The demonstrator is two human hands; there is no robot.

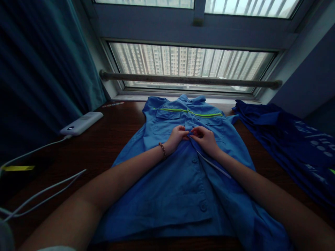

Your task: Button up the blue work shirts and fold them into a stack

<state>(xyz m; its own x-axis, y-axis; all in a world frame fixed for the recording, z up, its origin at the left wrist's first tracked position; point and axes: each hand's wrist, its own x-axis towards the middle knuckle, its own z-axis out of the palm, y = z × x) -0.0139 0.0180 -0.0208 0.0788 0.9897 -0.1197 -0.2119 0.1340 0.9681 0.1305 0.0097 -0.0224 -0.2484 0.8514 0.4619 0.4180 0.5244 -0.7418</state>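
Observation:
A blue work shirt [167, 188] with a yellow-green stripe across the chest lies front up, its collar towards the window. My left hand [178, 136], with a beaded bracelet on the wrist, pinches the front placket at mid-chest. Right beside it, my right hand [205, 138] pinches the opposite front edge, and the fingertips of both hands nearly meet. What sits between the fingertips is too small to make out. Below the hands the front panels lie apart, showing a button [194, 160] and a lower button [203, 205]. A thin white strip [214, 165] runs along the right panel.
Dark blue printed fabric [290, 139] lies on the right of the brown wooden table [117, 139]. At left are a white power bank [82, 123] and a looped white cable [49, 191], beside a curtain [49, 62]. A rail [188, 80] crosses the window behind.

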